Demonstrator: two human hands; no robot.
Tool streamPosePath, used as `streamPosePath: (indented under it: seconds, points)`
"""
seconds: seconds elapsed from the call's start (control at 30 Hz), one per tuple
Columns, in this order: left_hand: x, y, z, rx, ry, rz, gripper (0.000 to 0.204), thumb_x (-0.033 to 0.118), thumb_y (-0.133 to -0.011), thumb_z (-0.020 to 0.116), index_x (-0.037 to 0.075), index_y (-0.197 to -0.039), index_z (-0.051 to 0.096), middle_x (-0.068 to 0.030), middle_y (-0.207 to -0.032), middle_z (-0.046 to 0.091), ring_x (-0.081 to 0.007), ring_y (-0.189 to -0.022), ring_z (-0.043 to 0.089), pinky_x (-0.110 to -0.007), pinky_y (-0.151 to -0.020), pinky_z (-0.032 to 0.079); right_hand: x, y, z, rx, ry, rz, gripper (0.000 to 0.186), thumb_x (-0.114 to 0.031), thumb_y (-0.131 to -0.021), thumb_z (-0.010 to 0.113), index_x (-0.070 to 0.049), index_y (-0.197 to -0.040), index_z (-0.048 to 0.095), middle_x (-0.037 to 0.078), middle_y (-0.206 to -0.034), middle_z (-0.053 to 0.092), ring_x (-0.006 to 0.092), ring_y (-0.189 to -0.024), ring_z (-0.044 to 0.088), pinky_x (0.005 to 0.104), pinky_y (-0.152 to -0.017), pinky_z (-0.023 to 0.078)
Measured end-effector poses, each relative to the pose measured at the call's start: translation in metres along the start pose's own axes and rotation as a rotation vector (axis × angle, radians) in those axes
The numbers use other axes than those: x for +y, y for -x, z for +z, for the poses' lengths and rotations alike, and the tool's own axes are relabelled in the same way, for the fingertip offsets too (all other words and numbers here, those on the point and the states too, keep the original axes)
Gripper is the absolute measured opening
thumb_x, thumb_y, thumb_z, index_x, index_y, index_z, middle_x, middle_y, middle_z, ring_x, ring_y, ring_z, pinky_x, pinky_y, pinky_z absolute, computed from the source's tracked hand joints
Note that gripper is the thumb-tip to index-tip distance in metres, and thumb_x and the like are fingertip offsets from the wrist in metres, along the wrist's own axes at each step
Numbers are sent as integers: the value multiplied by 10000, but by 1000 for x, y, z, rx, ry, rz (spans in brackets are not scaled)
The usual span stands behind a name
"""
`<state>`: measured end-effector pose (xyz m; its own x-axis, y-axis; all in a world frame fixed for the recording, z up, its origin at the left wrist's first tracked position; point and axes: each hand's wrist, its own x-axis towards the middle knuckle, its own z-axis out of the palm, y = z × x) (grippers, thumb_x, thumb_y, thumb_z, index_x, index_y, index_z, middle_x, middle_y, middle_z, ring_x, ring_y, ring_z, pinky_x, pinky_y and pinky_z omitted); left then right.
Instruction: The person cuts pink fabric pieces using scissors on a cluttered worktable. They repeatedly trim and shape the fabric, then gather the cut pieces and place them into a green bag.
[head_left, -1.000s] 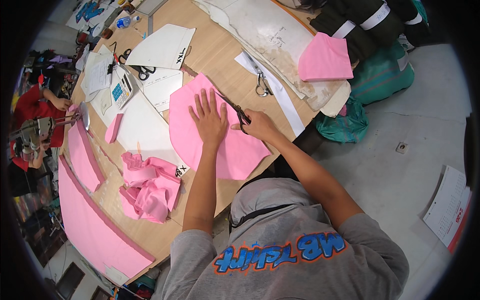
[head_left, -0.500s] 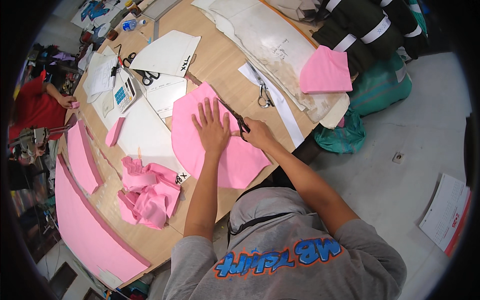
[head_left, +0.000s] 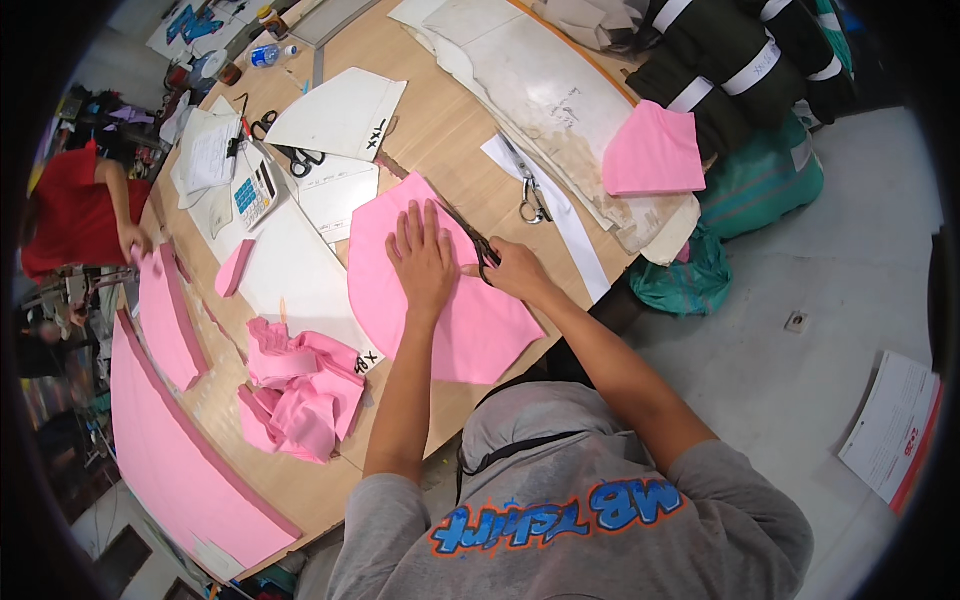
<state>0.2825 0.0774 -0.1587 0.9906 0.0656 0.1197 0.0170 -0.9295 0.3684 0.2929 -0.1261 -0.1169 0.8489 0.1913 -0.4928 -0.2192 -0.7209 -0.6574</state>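
My left hand (head_left: 424, 258) lies flat on a pink fabric piece (head_left: 480, 335), fingers stretched toward its far end. My right hand (head_left: 518, 270) grips dark-handled scissors (head_left: 484, 250) by their loops. Their blades point away from me and lie along the fabric's upper right edge, beside the left fingertips. Whether the blades are parted is hard to see. Next to the fabric, on the left, is a crumpled heap of pink cloth (head_left: 305, 390). A smaller folded pink piece (head_left: 655, 150) rests on the large stained paper patterns (head_left: 540, 85) at the far right.
Metal scissors (head_left: 530, 195) lie on a white strip (head_left: 570, 240). White pattern pieces (head_left: 335, 110), a calculator (head_left: 255, 190) and black scissors (head_left: 300, 160) occupy the far left. Long pink stacks (head_left: 180, 450) line the left edge. A person in red (head_left: 75, 215) stands there. Dark bundles (head_left: 740, 60) are far right.
My left fingers have drawn slightly closer together; the right hand and scissors hold nearly the same place. The person in red has moved, a hand now at the end of a long pink stack.
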Motion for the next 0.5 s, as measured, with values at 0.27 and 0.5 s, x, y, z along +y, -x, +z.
streamPosePath:
  seconds: [0.27, 0.5]
  points:
    - [-21, -38, -3, 42, -126, 79, 673, 433, -1219, 507, 188, -1839, 414, -101, -1906, 380, -340, -1785, 271, -663, -1429, 134, -13, -10, -1, -23, 12, 17, 893, -840, -832, 898, 3, -1079, 734, 204, -951, 794, 403, -917, 789, 523, -856, 591]
    - [-18, -38, 0, 12, -103, 25, 694, 484, -1227, 453, 205, -1857, 372, -67, -1930, 332, -309, -1803, 225, -634, -1452, 90, -7, -17, 3, -33, 55, -1, 840, -813, -877, 884, -14, -1078, 719, 226, -986, 799, 432, -932, 784, 546, -852, 584]
